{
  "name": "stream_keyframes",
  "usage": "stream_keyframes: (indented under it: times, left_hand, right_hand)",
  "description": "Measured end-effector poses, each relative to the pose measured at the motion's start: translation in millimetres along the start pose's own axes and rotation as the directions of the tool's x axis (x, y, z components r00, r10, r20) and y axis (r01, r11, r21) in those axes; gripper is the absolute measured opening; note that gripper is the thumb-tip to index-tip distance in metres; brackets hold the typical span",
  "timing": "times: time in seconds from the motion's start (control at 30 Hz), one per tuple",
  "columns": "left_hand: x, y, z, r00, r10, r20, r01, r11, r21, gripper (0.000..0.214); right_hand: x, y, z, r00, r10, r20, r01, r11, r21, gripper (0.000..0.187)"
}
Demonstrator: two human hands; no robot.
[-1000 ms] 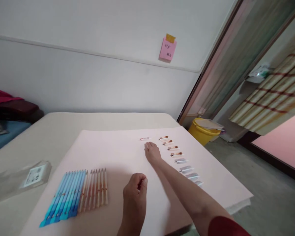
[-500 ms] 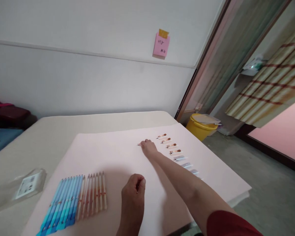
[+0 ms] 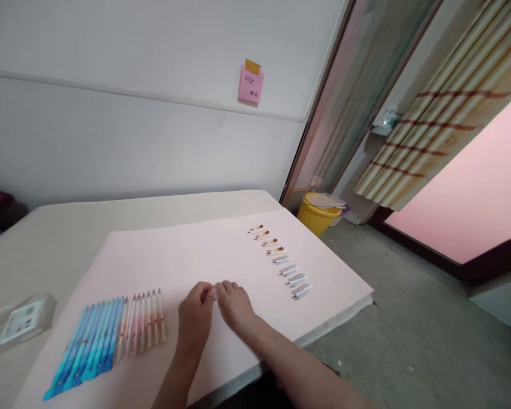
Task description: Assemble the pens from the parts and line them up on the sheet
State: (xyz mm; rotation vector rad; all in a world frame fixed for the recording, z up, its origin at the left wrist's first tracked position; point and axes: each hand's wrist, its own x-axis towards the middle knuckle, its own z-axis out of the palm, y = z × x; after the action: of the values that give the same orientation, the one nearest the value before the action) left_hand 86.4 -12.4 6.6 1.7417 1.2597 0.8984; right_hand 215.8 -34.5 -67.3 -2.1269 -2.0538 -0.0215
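Note:
My left hand (image 3: 196,312) is closed in a pinch, its thumb and fingertips meeting those of my right hand (image 3: 235,304) low over the pale sheet. My right hand has its fingers curled together; whatever lies between the fingertips is too small and hidden to make out. Left of my hands lie blue pens (image 3: 89,341) in a close row, tips pointing away. Beside them is a row of white pens with reddish prints (image 3: 142,324). Short white pieces with thin dark tips form a line on the right: some carry grey tabs (image 3: 300,291), others brown-topped prints (image 3: 275,250).
The pale sheet (image 3: 170,250) covers much of the table (image 3: 59,233). A clear plastic packet with a label (image 3: 23,324) lies at the left. A yellow bucket (image 3: 317,216) stands on the floor past the right corner. A pink note (image 3: 251,85) is taped to the wall.
My right hand has drawn back from the far part of the sheet to meet my left hand. The tiny pale thing at its fingertips no longer shows. The view has turned right.

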Motion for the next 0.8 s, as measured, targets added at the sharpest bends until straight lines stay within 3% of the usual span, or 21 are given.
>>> stream_keyframes:
  times: [0.17,0.33,0.43,0.57,0.67,0.73,0.8]
  left_hand:
    - [-1,-9,-15.6,0.997,-0.067,-0.045,0.067,0.998,-0.012,0.018]
    - [3,-16,-24.1,0.978,-0.202,-0.045,0.186,0.954,-0.236,0.016]
    - [5,-17,-19.0,0.958,-0.285,-0.01,0.26,0.886,-0.384,0.018]
    - [1,-17,-2.0,0.912,-0.406,0.059,0.373,0.763,-0.528,0.028]
    - [-4,-15,13.1,0.874,-0.439,0.209,0.475,0.676,-0.564,0.032]
    - [-7,-14,20.4,0.854,-0.428,0.296,0.516,0.629,-0.581,0.029]
    - [-7,-15,22.1,0.848,-0.435,0.302,0.52,0.574,-0.633,0.025]
  right_hand:
    - [-2,8,-4,0.997,-0.081,-0.011,0.081,0.997,0.009,0.015]
    - [1,19,-10,0.98,-0.196,0.016,0.193,0.973,0.124,0.018]
    - [1,26,-22,0.992,-0.12,0.026,0.105,0.937,0.334,0.013]
    - [-3,23,-40,0.998,0.028,0.065,-0.065,0.712,0.699,0.006]
    - [-7,12,-44,0.988,0.095,0.119,-0.152,0.615,0.774,0.011]
    - [-9,8,-44,0.987,0.104,0.123,-0.161,0.614,0.772,0.015]
    - [-9,10,-44,0.991,0.078,0.106,-0.132,0.627,0.768,0.014]
